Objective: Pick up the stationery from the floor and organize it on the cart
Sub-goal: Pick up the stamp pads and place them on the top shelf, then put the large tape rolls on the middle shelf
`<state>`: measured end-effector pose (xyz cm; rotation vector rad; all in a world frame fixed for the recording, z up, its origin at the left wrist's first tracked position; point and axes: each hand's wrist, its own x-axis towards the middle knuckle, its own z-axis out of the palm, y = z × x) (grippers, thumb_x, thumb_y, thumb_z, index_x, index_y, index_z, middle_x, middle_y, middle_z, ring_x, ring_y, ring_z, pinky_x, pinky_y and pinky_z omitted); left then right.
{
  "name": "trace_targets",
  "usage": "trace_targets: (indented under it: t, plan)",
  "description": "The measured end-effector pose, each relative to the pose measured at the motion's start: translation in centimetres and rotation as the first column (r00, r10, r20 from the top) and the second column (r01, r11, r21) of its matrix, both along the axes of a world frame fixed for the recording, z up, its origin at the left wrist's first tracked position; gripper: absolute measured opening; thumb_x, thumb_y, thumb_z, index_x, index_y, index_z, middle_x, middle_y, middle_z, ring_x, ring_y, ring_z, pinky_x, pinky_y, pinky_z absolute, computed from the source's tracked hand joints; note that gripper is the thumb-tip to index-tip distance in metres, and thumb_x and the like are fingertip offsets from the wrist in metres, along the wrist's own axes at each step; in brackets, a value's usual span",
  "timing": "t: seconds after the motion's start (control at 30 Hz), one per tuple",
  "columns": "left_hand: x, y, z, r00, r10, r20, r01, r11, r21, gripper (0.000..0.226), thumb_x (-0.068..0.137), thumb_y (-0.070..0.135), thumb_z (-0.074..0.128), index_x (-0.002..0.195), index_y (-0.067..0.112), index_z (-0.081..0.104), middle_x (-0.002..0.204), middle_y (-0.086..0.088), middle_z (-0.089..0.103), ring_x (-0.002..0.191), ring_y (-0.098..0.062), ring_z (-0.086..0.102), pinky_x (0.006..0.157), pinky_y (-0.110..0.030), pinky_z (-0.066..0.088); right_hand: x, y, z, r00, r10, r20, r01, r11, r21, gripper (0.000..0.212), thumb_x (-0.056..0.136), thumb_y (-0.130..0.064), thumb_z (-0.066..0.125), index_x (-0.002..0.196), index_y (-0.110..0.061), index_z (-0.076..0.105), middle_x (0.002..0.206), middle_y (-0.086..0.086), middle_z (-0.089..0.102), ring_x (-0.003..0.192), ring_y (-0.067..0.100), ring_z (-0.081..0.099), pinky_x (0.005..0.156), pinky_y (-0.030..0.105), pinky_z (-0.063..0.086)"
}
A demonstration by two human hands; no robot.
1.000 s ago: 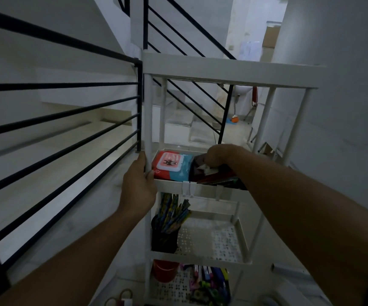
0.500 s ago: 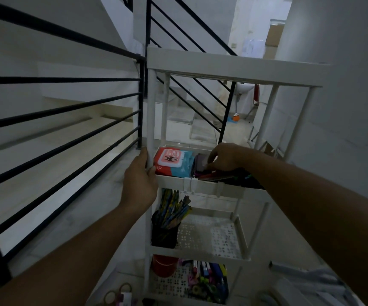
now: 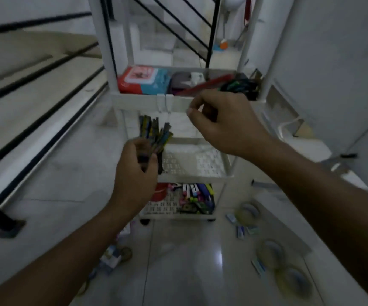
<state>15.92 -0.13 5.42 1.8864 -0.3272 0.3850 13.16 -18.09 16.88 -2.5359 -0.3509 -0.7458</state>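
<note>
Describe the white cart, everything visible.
The white cart looks plastic: slim posts, perforated tray shelves, dark casters. It stands upright on the floor. Visible trays hold a red-and-blue pack, a cup of pencils at middle left, and a red cup with markers lowest. The left hand and right hand are in front of it; blur hides any contact.

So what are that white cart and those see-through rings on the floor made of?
The cart looks like moulded plastic in matt white: it has thin perforated shelves and clip-together rails. The rings look like rolls of clear adhesive tape, glossy and translucent, with the floor showing through them. The blur leaves that open.
</note>
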Motion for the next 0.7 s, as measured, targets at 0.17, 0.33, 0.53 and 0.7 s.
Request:
trace_targets:
  t: [0.17,0.33,0.53,0.7]
  plan:
    - [-3.0,-3.1,-6.7,0.952,-0.163,-0.26,0.21,0.963,0.167,0.021,0.093,0.017,0.055,0.114,0.018,0.053,0.103,0.007,0.056,0.09,-0.001,0.054,0.073,-0.008,0.041,-4.7,-4.1,-9.0,0.984,-0.09,-0.153,0.109,0.987,0.118,0.013,0.093,-0.026,0.06,0.087,-0.017,0.067,0.051,-0.003,0.058,0.048,0.014,0.054,0.049,0.017,0.039]
    - [-4.9,-6.6,-13.9,0.839,-0.317,-0.443,0.459,0.849,0.263,0.02,0.091,0.016,0.057,0.111,0.016,0.055,0.108,0.005,0.057,0.103,-0.008,0.055,0.083,-0.021,0.043,-8.9,-9.5,-19.2,0.904,-0.221,-0.367,0.277,0.955,0.105,0.012,0.091,-0.025,0.061,0.088,-0.016,0.068,0.057,-0.005,0.062,0.049,0.01,0.056,0.05,0.019,0.043]
    - [-7.2,-12.2,-21.2,0.697,-0.4,-0.595,0.637,0.727,0.258,0.02,0.092,0.021,0.057,0.112,0.017,0.056,0.114,0.002,0.058,0.107,-0.011,0.055,0.084,-0.022,0.041,-14.0,-16.2,-31.1,0.701,-0.464,-0.542,0.597,0.798,0.089,0.014,0.085,-0.022,0.066,0.093,-0.01,0.067,0.084,0.007,0.066,0.077,0.019,0.061,0.068,0.027,0.044]
    - [-8.4,-16.3,-25.4,0.611,-0.438,-0.659,0.725,0.643,0.246,0.025,0.093,0.023,0.056,0.117,0.014,0.056,0.119,0.0,0.058,0.111,-0.012,0.053,0.085,-0.021,0.037,-18.6,-20.1,-40.1,0.243,-0.607,-0.757,0.821,0.544,-0.172,0.071,0.074,-0.038,0.075,0.133,-0.012,0.044,0.135,0.019,0.041,0.124,0.036,0.04,0.098,0.04,0.038]
